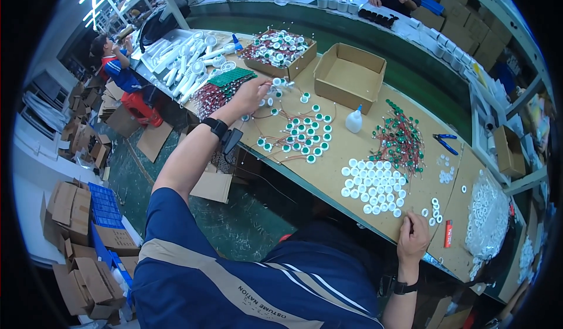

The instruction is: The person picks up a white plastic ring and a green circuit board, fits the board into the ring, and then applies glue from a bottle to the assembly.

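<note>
Here the left hand is stretched far out over the bench, fingers loosely apart, touching down among the green-and-white round parts with wire leads scattered toward the far left end, just short of the open box of the same parts. Whether it has pinched one yet I cannot tell. The right hand rests at the near edge, curled together on something small and thin, beside the block of white caps laid in rows and a few loose white rings. This looks like the pick-up step: fetching a wired part. Judging by the layout, the next move calls for closing on a single piece without dragging neighbouring leads along.
</note>
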A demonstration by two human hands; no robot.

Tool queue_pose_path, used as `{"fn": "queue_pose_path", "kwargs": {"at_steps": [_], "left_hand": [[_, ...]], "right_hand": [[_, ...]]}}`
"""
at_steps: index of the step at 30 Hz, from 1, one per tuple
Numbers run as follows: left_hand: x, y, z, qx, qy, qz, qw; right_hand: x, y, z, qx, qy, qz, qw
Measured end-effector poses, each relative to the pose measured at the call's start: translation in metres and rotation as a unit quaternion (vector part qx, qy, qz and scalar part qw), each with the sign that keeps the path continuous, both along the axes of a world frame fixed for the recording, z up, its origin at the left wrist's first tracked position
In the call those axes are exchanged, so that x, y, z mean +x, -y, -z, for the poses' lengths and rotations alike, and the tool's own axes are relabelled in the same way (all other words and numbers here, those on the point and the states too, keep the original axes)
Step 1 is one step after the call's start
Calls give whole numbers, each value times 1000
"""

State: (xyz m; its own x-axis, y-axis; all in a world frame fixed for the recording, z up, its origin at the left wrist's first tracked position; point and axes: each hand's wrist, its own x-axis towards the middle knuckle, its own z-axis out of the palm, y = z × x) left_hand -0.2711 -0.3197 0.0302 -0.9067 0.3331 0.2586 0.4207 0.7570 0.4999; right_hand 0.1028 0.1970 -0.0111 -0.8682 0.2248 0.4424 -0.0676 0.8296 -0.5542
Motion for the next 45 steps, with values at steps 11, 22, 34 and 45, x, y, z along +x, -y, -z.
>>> {"fn": "queue_pose_path", "kwargs": {"at_steps": [11,22,34,45], "left_hand": [[-1,-13,-52,147,113,-19,983],[-32,-101,-103,394,298,12,869],[-90,-220,-99,300,366,-23,880],[-97,-193,-81,152,166,-34,974]], "right_hand": [[0,1,-2,-1,-9,-2,1000],[-2,3,-5,-3,-22,-2,1000],[-1,5,-4,10,-32,6,999],[-1,5,-3,6,-39,5,999]]}}
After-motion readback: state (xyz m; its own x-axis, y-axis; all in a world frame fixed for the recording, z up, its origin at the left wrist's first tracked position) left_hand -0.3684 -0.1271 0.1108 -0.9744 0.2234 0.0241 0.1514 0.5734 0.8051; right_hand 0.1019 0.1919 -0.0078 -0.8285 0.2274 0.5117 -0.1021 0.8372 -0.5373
